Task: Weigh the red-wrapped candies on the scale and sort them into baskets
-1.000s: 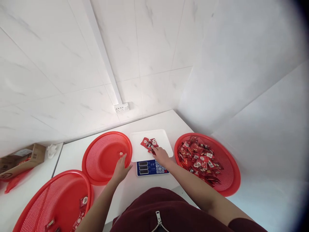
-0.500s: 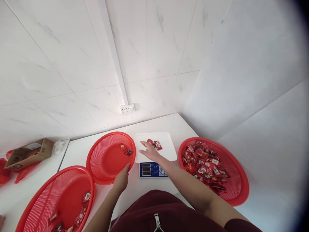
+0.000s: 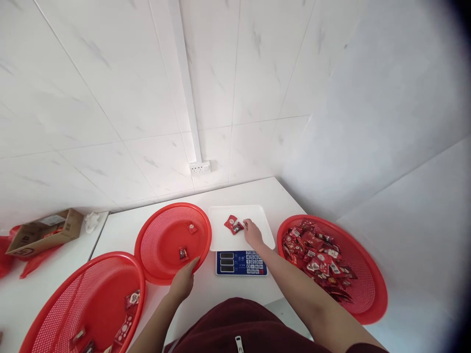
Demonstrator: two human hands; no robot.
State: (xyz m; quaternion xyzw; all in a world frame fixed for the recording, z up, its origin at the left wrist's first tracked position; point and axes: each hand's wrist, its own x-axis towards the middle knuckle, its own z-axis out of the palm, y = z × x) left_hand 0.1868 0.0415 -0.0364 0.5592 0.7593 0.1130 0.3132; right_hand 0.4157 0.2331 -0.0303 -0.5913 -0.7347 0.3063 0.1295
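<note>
A white scale [image 3: 241, 263] with a blue keypad stands on the white table in front of me. Two small red candy packets [image 3: 234, 224] lie on its white pan [image 3: 228, 239]. My right hand [image 3: 252, 233] rests on the pan just right of them, fingers curled and touching the nearer packet. My left hand [image 3: 183, 282] lies on the near rim of the middle red basket [image 3: 154, 260], fingers flat and together. Two packets [image 3: 186, 240] lie inside that basket.
A red basket [image 3: 368, 299] full of red packets stands at the right. Another red basket [image 3: 55, 304] at the lower left holds several packets. A cardboard box [image 3: 40, 231] sits at the far left. A wall socket [image 3: 200, 168] is behind the scale.
Packets went from the scale pan into the middle basket, where two now lie. My right hand swept left over the pan, then drew back to the right of the remaining packets.
</note>
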